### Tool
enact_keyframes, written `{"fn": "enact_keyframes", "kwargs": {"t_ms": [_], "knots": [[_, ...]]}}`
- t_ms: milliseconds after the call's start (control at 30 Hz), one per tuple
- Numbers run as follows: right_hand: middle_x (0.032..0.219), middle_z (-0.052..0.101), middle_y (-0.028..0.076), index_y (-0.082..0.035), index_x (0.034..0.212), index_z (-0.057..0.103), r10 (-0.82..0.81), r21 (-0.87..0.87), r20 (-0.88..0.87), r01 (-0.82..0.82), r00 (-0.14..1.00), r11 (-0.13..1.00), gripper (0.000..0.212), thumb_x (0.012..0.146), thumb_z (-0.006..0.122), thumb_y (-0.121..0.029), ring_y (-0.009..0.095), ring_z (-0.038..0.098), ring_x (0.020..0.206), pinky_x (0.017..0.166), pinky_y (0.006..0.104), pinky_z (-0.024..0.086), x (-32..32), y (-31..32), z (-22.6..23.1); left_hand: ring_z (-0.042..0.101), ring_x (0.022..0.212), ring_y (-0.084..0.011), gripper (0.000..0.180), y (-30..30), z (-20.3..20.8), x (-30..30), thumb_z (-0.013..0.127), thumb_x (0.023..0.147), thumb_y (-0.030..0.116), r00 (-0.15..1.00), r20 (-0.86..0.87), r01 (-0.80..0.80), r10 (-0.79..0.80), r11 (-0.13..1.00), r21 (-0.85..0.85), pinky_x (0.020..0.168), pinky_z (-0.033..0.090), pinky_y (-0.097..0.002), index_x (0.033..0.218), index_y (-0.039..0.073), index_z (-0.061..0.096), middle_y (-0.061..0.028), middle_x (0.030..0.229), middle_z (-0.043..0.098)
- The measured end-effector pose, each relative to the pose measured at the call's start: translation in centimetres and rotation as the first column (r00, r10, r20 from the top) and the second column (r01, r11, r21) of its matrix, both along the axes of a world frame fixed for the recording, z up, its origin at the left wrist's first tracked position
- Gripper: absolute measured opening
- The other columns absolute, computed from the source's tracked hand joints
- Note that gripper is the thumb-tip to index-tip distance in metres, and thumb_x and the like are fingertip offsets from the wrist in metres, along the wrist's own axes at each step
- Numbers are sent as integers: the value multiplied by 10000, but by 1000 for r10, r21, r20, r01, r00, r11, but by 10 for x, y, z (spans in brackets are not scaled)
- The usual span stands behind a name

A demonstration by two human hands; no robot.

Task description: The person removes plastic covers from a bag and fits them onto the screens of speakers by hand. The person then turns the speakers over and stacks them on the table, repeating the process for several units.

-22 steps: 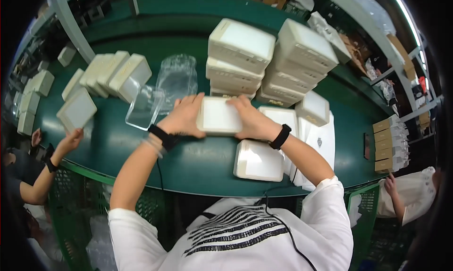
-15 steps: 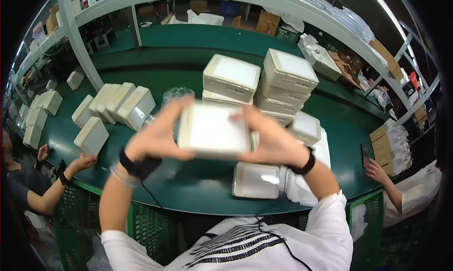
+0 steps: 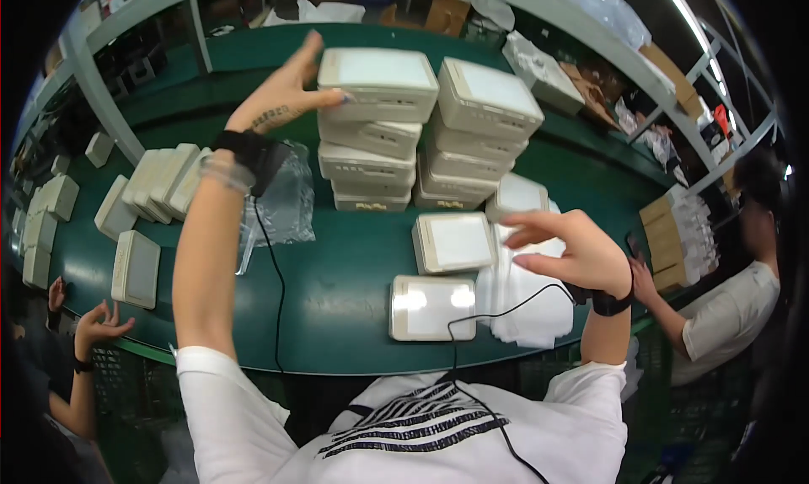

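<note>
My left hand (image 3: 289, 90) is at the left side of the top cream box-shaped device (image 3: 377, 73) of the left stack, its thumb against the front edge and its fingers apart. That device has a white upper face and small ports on its front side; more of the same kind sit under it. Beside it stands a second stack (image 3: 490, 96). Fingers apart and holding nothing visible, my right hand (image 3: 573, 246) hovers above a pile of thin white bags (image 3: 527, 320). Left of the bags lie a cream device (image 3: 453, 241) and, nearer me, another glossy device (image 3: 432, 309).
Clear plastic wrap (image 3: 286, 197) lies left of the stacks. More devices stand in a row (image 3: 160, 181) on the green table (image 3: 337, 315). A co-worker's hand (image 3: 101, 326) is near a device (image 3: 136, 269) at left. Cardboard boxes (image 3: 666, 235) and another person (image 3: 733, 315) are at right.
The device my two hands held is out of them, and the left stack is taller. My left hand has moved up and away; my right hand has moved right, over the white bags.
</note>
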State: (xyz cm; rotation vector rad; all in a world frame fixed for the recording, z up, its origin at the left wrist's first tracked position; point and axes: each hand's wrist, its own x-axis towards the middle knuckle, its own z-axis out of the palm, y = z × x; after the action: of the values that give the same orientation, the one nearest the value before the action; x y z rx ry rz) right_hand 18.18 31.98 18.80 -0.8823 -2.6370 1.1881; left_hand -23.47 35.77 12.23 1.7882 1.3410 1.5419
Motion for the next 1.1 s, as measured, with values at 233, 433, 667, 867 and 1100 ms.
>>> {"fn": "enact_keyframes", "kwargs": {"t_ms": [233, 433, 667, 867, 1100], "knots": [[1266, 523, 237, -27, 1387, 395, 4, 467, 356, -182, 934, 866, 859, 644, 798, -178, 378, 510, 1180, 977, 401, 439, 6, 70, -133, 536, 1066, -319, 634, -112, -77, 167, 753, 703, 444, 811, -570, 173, -137, 985, 10, 894, 403, -411, 1129, 14, 565, -158, 1128, 573], [1340, 414, 263, -33, 1452, 263, 213, 366, 465, -405, 860, 838, 1092, 530, 820, -213, 430, 422, 1235, 1009, 413, 414, -28, 90, -172, 460, 1160, -372, 1042, -136, -147, 218, 796, 578, 468, 671, -671, 141, -315, 943, -302, 887, 412, -505, 1381, -20, 348, -235, 1302, 436], [1322, 428, 301, -11, 1438, 272, 89, 289, 372, -207, 924, 935, 1068, 529, 798, -205, 439, 448, 1221, 1053, 409, 382, -21, 90, -160, 460, 1128, -401, 1121, -131, -122, 135, 807, 531, 400, 717, -593, 114, -366, 901, -418, 926, 421, -479, 1428, -17, 281, -249, 1263, 405], [1411, 345, 350, -42, 1448, 281, 68, 326, 318, -177, 946, 929, 1030, 567, 787, -211, 448, 381, 1305, 1098, 399, 332, -15, 95, -175, 436, 1176, -392, 1070, -98, -143, 74, 820, 531, 356, 768, -637, -48, -74, 984, -171, 1012, 381, -454, 1404, -16, 325, -222, 1284, 400], [1442, 316, 343, -49, 1455, 296, 60, 378, 334, -192, 941, 905, 1016, 584, 787, -226, 444, 370, 1320, 1108, 389, 318, -9, 96, -178, 424, 1195, -375, 1032, -81, -155, 76, 826, 533, 352, 843, -511, 37, -167, 967, -254, 1012, 374, -445, 1397, 23, 367, -197, 1287, 406]]}}
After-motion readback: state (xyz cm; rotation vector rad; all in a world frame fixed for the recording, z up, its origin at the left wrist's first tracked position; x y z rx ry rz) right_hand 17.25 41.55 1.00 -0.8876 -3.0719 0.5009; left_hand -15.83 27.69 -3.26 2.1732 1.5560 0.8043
